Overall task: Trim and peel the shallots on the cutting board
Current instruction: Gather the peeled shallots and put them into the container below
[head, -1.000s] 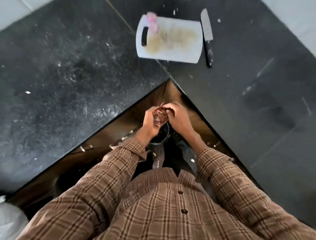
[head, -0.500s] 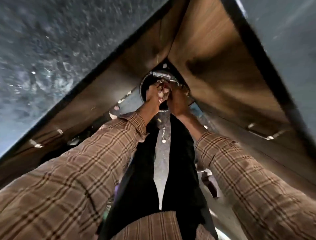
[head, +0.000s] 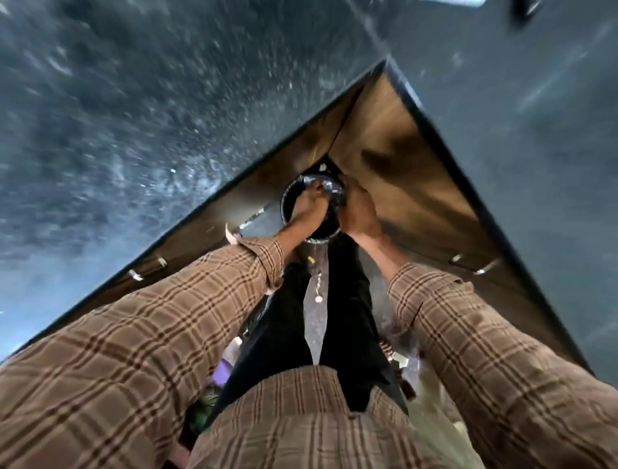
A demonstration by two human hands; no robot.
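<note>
Brown plaid sleeves (head: 174, 321) frame a person bent over a round black bin (head: 312, 209) that stands on the floor in the inner corner of an L-shaped dark stone table (head: 140, 110). Both hands reach down to it: the left hand (head: 309, 206) hangs over the bin's open mouth and the right hand (head: 359, 211) sits at its right rim, the two close together but apart. Motion blur hides the fingers, so whether they are spread, curled or pinching peelings cannot be told.

No shallots show here, and neither does the board's working surface; only a sliver of white (head: 468, 2) and a dark shape (head: 525, 8) at the far top edge, well apart from the hands, hint at where the work lies. Judged from that, the next move turns on straightening up and reaching far and slightly right across the table, and the right hand looks the nearer of the two.

Counted: two hands, two sleeves, one bin, and a few pale scraps (head: 317, 288) on the floor between the black trouser legs (head: 347, 321).
</note>
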